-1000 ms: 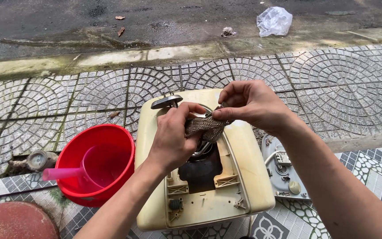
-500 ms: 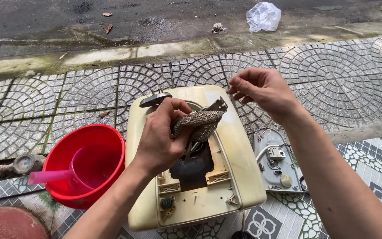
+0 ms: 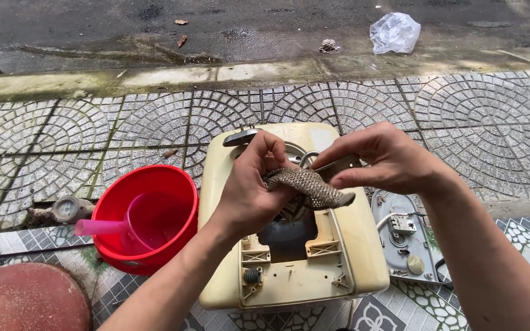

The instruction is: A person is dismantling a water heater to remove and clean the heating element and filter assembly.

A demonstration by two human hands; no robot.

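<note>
Patterned paving stones beside a wet road carry a yellowed cream plastic appliance housing, lying open side up so its inside can be reached. Above it the left hand is clamped on a scaly brown mesh-like strip, while the right hand pinches its far end. Left of the housing sits a red plastic bucket holding a pink plastic scoop; to the right lies a grey cover panel.

left hand curled tight, right hand pinching, forearms converging
</note>
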